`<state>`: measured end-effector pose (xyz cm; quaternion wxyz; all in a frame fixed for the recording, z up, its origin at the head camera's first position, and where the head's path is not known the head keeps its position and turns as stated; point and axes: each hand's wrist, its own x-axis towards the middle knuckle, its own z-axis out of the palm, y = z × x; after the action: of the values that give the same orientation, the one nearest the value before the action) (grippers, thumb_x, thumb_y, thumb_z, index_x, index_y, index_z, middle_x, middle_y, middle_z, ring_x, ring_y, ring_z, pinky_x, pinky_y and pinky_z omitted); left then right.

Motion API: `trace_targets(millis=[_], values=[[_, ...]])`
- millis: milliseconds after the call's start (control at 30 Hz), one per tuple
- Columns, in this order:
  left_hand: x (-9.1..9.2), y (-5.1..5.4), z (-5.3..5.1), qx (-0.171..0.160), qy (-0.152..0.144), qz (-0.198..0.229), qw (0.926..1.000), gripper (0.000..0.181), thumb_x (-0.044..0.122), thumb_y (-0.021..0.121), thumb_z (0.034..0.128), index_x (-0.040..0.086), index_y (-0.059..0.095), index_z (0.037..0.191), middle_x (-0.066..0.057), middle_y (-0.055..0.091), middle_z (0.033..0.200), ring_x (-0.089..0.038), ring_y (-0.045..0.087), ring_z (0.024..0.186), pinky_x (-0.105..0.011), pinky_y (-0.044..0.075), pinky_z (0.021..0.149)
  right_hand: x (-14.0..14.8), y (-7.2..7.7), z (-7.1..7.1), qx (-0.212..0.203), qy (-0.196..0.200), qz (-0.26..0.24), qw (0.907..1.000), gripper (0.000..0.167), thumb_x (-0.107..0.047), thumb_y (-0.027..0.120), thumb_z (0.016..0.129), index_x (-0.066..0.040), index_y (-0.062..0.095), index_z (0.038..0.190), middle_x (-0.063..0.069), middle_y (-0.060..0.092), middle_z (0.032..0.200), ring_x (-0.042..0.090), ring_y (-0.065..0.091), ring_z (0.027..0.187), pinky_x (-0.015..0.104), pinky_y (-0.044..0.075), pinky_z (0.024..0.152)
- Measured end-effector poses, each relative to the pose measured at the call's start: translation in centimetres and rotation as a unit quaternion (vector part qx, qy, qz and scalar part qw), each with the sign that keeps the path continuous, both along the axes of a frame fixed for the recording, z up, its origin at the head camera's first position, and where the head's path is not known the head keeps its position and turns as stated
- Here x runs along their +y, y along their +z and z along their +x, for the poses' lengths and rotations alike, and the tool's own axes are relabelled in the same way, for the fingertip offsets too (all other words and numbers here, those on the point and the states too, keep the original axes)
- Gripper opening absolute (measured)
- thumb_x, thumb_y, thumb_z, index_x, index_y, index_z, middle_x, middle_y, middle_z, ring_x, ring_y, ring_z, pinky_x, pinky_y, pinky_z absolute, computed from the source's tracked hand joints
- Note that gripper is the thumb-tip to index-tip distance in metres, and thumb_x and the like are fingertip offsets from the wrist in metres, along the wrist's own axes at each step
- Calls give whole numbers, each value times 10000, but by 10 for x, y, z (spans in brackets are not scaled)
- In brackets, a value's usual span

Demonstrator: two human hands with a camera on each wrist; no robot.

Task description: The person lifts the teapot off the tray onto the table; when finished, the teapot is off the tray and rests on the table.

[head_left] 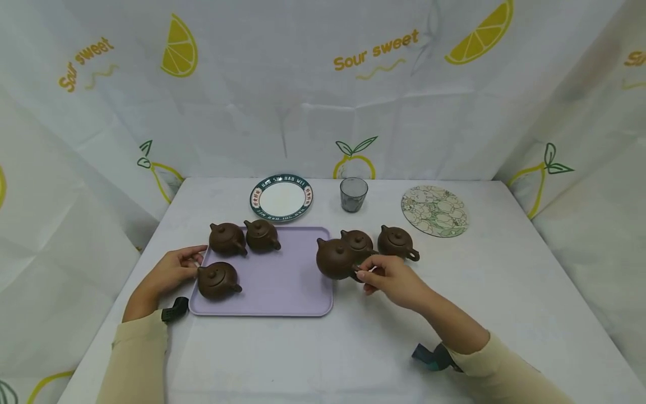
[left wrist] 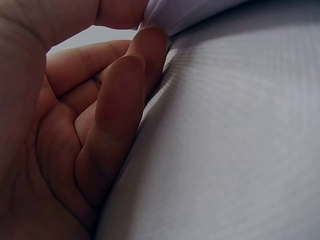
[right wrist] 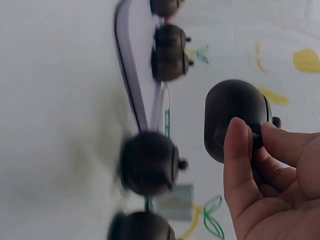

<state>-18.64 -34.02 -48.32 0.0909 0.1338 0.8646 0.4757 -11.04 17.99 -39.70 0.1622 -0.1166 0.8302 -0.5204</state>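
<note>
My right hand (head_left: pixel 398 282) pinches the handle of a dark brown teapot (head_left: pixel 334 259), which is held up over the right edge of the lilac tray (head_left: pixel 303 310). The same teapot (right wrist: pixel 232 112) shows in the right wrist view, raised in my fingers. Behind it stands another teapot (head_left: pixel 357 241), with one more (head_left: pixel 395 241) to its right, both off the tray. Three teapots rest on the tray's left part: one at the back left (head_left: pixel 226 238), one beside it (head_left: pixel 261 235) and one in front (head_left: pixel 217 280). My left hand (head_left: pixel 169 273) holds the tray's left edge between thumb and fingers.
A plate with a dark green rim (head_left: pixel 282 216) lies behind the tray. To its right stand a clear grey glass (head_left: pixel 353 196) and then a round patterned mat (head_left: pixel 435 211). A white curtain with lemon prints (head_left: pixel 282 123) hangs behind the table (head_left: pixel 282 359).
</note>
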Motion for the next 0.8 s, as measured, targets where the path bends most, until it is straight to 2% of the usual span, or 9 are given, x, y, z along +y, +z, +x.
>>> trace_targets(millis=[167, 300, 433, 533, 600, 800], values=[[0, 0, 1, 40, -13, 59, 10000, 624, -156, 530, 732, -128, 473, 1353, -170, 570, 988, -47, 537, 685, -193, 438, 601, 43, 17, -3, 328, -274, 329, 9985, 168, -113, 596, 963, 43, 613, 1021, 152, 631, 876, 236, 650, 764, 416, 548, 745], [3, 4, 2, 53, 10, 33, 10000, 622, -149, 526, 727, -118, 488, 1347, -172, 568, 975, -49, 530, 678, -193, 430, 599, 72, 26, -3, 428, -461, 686, 9957, 255, -174, 590, 975, 64, 601, 1068, 127, 641, 884, 226, 668, 784, 354, 548, 753], [5, 8, 4, 22, 41, 5, 10000, 609, -137, 540, 736, -116, 492, 1342, -174, 572, 981, -46, 528, 682, -193, 427, 602, 96, 31, -3, 432, -811, 1081, 9899, 332, -232, 580, 983, 73, 591, 1112, 110, 658, 903, 217, 681, 795, 356, 544, 770], [5, 8, 3, -21, 94, -21, 10000, 603, -126, 555, 745, -103, 499, 1344, -170, 580, 988, -43, 529, 688, -192, 427, 605, 114, 28, -5, 417, -933, 1261, 9867, 372, -259, 571, 988, 84, 579, 1131, 144, 664, 941, 213, 684, 806, 376, 544, 781], [4, 7, 2, -47, 102, -62, 9999, 605, -122, 560, 746, -100, 496, 1347, -172, 581, 988, -50, 531, 687, -198, 427, 606, 127, 24, -8, 425, -985, 1317, 9855, 385, -268, 565, 991, 89, 578, 1135, 166, 663, 963, 196, 686, 805, 342, 546, 772], [2, 2, 1, -51, 144, -42, 9999, 605, -130, 561, 747, -90, 503, 1347, -145, 590, 984, -51, 541, 686, -195, 430, 609, 156, 5, -15, 228, -1238, 1127, 9856, 400, -227, 559, 995, 138, 553, 1159, 229, 647, 1008, 157, 685, 794, 258, 540, 737]])
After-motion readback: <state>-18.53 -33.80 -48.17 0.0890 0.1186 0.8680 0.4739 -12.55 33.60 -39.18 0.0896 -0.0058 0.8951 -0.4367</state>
